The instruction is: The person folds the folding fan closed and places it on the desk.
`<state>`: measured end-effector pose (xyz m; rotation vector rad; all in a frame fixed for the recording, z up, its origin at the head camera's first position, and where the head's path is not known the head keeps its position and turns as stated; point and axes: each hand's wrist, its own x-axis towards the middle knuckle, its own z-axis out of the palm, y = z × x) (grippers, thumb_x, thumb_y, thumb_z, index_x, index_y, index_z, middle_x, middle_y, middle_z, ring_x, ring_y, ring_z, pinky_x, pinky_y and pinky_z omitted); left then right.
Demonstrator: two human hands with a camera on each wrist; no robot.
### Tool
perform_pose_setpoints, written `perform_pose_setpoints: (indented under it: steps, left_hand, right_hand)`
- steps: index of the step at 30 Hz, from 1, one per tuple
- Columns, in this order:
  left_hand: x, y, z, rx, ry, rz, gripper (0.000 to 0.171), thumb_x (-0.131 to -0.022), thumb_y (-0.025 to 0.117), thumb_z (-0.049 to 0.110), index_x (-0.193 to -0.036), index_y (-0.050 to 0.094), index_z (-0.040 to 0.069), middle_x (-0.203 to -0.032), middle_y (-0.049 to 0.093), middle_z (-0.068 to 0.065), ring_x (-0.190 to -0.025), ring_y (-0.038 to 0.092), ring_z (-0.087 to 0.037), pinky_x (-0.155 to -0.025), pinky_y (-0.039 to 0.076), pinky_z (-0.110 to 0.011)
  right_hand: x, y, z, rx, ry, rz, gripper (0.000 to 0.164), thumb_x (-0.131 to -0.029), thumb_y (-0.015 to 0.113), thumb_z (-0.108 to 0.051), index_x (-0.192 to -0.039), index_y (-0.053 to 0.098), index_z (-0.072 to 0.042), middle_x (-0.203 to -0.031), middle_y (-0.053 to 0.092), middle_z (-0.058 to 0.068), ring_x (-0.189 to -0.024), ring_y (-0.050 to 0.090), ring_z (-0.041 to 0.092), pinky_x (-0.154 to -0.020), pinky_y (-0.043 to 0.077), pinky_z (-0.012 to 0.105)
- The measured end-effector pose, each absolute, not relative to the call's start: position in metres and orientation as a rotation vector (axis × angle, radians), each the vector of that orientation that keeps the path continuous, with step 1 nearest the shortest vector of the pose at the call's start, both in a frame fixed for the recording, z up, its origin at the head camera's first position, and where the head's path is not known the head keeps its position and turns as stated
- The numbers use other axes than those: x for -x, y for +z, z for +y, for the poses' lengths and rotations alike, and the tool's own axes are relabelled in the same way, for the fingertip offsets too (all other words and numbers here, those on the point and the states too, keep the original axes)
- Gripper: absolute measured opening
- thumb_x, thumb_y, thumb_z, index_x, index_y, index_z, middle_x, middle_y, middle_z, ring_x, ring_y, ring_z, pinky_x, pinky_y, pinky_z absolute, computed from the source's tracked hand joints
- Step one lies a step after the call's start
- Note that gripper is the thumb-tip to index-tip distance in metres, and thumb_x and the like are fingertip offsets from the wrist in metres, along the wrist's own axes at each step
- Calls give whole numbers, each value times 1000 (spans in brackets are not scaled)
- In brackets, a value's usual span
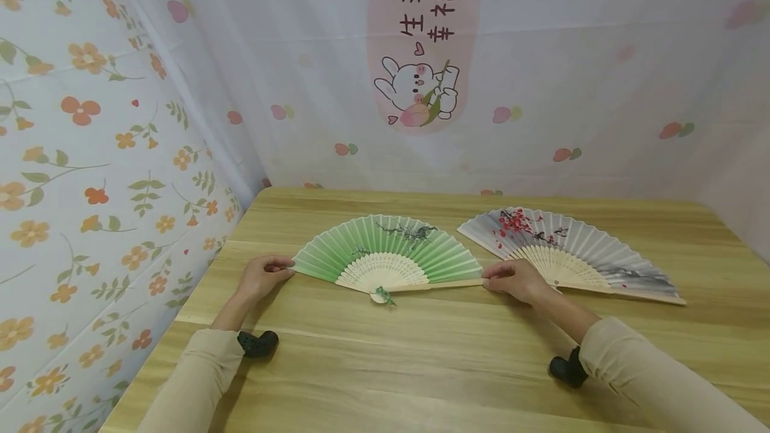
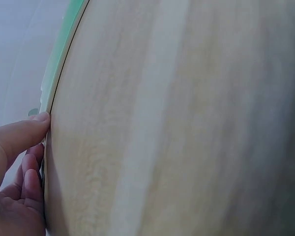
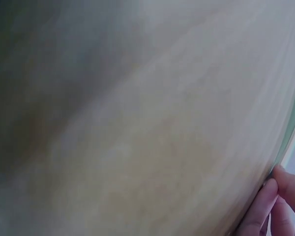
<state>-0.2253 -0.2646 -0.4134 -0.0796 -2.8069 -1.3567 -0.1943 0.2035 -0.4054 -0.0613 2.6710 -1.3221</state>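
A green folding fan (image 1: 415, 239) lies spread on the table, with a dark branch print, pale pierced ribs and a green tassel (image 1: 383, 295) at its pivot. My left hand (image 1: 265, 276) pinches its left end; in the left wrist view the thumb (image 2: 32, 127) lies along the fan's edge (image 2: 64, 54). At the opposite end, my right hand (image 1: 519, 279) pinches the tip of the outer rib. The right wrist view shows those fingertips (image 3: 280, 177) at the fan's edge. A second folding fan (image 1: 577, 246), grey-white with red blossoms, lies spread behind my right hand, which partly overlaps it.
Both fans are on a wooden table (image 1: 385, 366). A white curtain (image 1: 289, 52) with a rabbit print hangs behind it, and a floral curtain (image 1: 120, 172) runs along the left side. Black wrist devices sit at both sleeves, the left one (image 1: 259, 344) close over the table.
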Motion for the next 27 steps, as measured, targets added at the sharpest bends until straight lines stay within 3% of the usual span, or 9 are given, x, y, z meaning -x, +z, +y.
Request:
perform_pose_setpoints:
  steps: [11,22,27]
  left_hand:
    - [224,-412,-262,88,-1343,-2791,22,-82,64,14,-95,65,-4,-90,62,-13,-77,51,-16,-67,44,-26]
    - [225,-411,-258,14,-1295,-2779,21,-79,66,14,-89,64,-5,-78,59,-8,-69,50,-12,-62,42,-23]
    - [226,-411,-257,1,-1296,-2778,26,-78,67,13,-95,61,-7,-81,59,-10,-74,52,-16,-65,43,-23]
  right_hand:
    - [194,-403,207,114,-1401,2553,24,-80,66,-13,-95,62,5,-77,60,2,-69,55,11,-61,49,23]
    - [193,-401,206,127,-1449,2473,24,-82,62,-9,-98,58,8,-78,58,3,-71,54,11,-64,51,23]
    - [192,-401,207,134,-1461,2457,26,-83,61,-10,-101,57,9,-80,58,3,-74,55,12,-66,51,24]
